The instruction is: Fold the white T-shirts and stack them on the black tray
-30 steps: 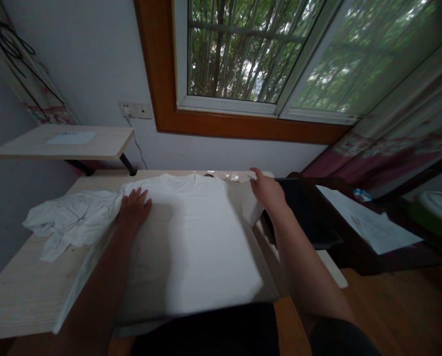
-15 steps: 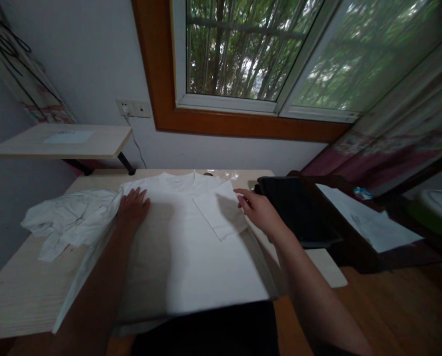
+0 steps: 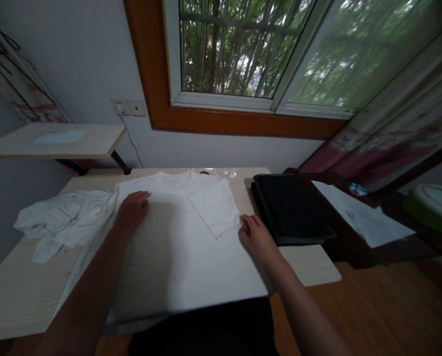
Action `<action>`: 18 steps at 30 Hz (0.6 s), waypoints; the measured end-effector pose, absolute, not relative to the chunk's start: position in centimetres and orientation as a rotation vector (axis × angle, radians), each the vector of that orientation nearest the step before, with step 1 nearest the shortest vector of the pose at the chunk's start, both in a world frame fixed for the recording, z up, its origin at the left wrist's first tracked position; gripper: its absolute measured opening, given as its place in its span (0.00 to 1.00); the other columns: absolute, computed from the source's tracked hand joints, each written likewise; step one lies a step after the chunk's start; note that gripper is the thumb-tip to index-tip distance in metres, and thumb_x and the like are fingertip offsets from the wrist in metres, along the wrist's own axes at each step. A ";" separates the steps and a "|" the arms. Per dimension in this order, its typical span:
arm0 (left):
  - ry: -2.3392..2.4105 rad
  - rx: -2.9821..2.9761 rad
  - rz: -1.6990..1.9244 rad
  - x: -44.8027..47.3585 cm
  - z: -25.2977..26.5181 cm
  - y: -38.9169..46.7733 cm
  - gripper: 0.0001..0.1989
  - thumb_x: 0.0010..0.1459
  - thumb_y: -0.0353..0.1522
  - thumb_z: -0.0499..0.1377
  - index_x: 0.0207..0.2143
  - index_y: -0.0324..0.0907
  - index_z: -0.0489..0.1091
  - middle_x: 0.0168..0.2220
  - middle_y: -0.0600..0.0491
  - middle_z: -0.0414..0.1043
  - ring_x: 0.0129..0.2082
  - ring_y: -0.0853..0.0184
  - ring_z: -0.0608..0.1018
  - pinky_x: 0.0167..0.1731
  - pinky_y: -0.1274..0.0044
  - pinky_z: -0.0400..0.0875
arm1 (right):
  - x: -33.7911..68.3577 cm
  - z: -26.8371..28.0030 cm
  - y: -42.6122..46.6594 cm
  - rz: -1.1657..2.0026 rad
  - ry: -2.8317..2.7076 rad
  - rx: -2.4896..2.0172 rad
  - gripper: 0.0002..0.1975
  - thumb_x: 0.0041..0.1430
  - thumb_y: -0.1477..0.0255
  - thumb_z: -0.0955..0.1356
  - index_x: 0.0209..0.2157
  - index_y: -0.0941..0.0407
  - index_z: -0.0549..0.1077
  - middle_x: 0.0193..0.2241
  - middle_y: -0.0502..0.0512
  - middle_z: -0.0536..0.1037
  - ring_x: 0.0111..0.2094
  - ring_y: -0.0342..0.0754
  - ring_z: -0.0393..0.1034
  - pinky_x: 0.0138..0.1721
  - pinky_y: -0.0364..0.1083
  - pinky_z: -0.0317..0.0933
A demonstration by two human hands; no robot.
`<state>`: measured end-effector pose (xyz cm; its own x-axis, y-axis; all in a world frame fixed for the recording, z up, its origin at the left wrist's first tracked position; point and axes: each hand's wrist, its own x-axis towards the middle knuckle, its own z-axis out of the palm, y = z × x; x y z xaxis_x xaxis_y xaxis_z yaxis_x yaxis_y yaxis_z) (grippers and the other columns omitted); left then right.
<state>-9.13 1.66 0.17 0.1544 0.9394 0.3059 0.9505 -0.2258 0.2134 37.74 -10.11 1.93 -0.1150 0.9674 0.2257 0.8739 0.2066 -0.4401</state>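
A white T-shirt (image 3: 202,262) lies spread on the table, its collar toward the window. Its right sleeve (image 3: 217,207) is folded inward over the front, and the right side edge is folded under or in along a straight line. My left hand (image 3: 133,210) rests on the upper left of the shirt, palm down, with fingers lying on the fabric. At the shirt's right edge, just below the folded sleeve, my right hand (image 3: 258,237) has its fingers bent together on the cloth. The left part of the shirt is partly covered by my forearm.
Crumpled white cloth (image 3: 67,217) lies left of the shirt on the wooden table (image 3: 16,291). A black flat case or folder (image 3: 291,205) sits to the right. A raised shelf (image 3: 94,136) stands at back left; papers (image 3: 362,212) lie on dark furniture at right.
My right hand has moved down along the shirt's right edge, from beside the sleeve's top to below its cuff. My left hand stays near the shoulder, its fingers now turned more rightward.
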 end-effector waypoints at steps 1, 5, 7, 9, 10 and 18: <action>-1.914 -2.408 -0.616 -8.6 0.3 1.6 0.23 0.67 0.35 0.47 0.57 0.41 0.73 0.59 0.48 0.74 0.61 0.60 0.71 0.67 0.65 0.60 | 37.9 1.8 -10.0 0.314 -1.993 -1.705 0.21 0.60 0.76 0.64 0.55 0.54 0.71 0.48 0.62 0.74 0.46 0.56 0.73 0.54 0.56 0.67; -1.830 -2.587 -0.645 -5.4 0.7 1.5 0.22 0.65 0.33 0.49 0.56 0.41 0.74 0.57 0.49 0.75 0.59 0.59 0.72 0.65 0.64 0.63 | 38.2 1.9 -9.3 0.453 -1.875 -1.693 0.11 0.57 0.73 0.64 0.42 0.52 0.73 0.39 0.55 0.74 0.39 0.53 0.72 0.46 0.52 0.68; -1.771 -2.645 -0.669 -3.4 0.6 1.5 0.22 0.65 0.33 0.50 0.56 0.41 0.74 0.57 0.48 0.76 0.59 0.59 0.73 0.65 0.64 0.63 | 38.3 1.9 -9.0 0.496 -1.834 -1.683 0.05 0.55 0.71 0.65 0.35 0.52 0.70 0.34 0.52 0.72 0.35 0.51 0.70 0.41 0.50 0.66; -1.699 -2.687 -0.694 -1.5 0.5 1.5 0.22 0.65 0.34 0.51 0.58 0.41 0.73 0.58 0.47 0.75 0.59 0.58 0.72 0.64 0.65 0.63 | 38.5 2.0 -8.8 0.517 -1.803 -1.657 0.03 0.53 0.70 0.66 0.32 0.52 0.68 0.33 0.51 0.71 0.34 0.50 0.69 0.38 0.48 0.64; -1.668 -2.702 -0.691 -0.7 0.4 1.5 0.22 0.65 0.35 0.52 0.58 0.41 0.72 0.58 0.47 0.74 0.59 0.58 0.72 0.64 0.64 0.64 | 38.5 2.0 -8.7 0.525 -1.790 -1.637 0.03 0.53 0.70 0.66 0.31 0.52 0.68 0.32 0.51 0.71 0.34 0.50 0.69 0.38 0.47 0.63; -1.595 -2.676 -0.599 2.7 -0.1 1.6 0.21 0.67 0.38 0.54 0.60 0.47 0.70 0.63 0.49 0.69 0.63 0.56 0.68 0.66 0.61 0.60 | 38.4 1.9 -8.7 0.601 -1.663 -1.674 0.05 0.53 0.68 0.67 0.31 0.52 0.65 0.26 0.46 0.70 0.29 0.47 0.65 0.32 0.45 0.57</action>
<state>2.73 1.56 -0.14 0.4234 0.8538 0.3028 0.8422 -0.4941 0.2156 38.40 -8.73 1.92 0.0712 0.9869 0.1449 0.6666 0.0610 -0.7430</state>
